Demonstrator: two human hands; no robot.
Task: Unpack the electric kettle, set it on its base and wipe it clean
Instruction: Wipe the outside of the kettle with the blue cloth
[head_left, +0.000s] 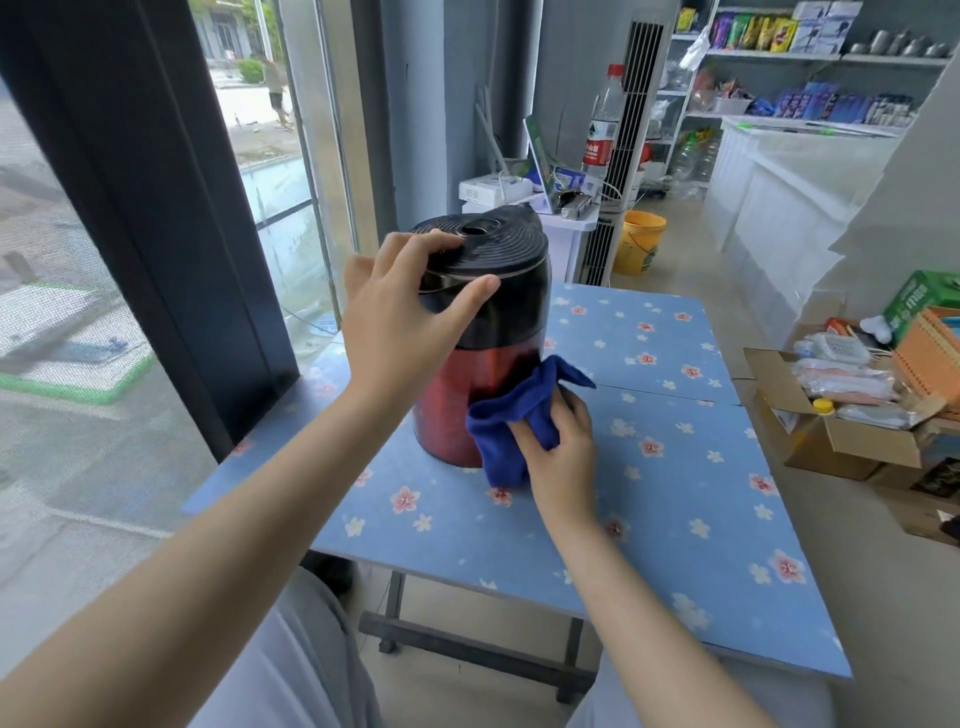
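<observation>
The kettle (485, 332) stands upright near the far left corner of the desk (675, 467), black on top and red below. Its foot is hidden by the cloth (511, 421) and the forearm, so I cannot tell whether a base sits under it. The left hand (400, 317) lies spread over the ridged lid's rim, thumb against the black side. The right hand (563, 441) pinches the blue cloth against the lower red wall; its fingertips are buried in the folds. No spout or handle shows. An open carton (852, 431) at right is cut off.
</observation>
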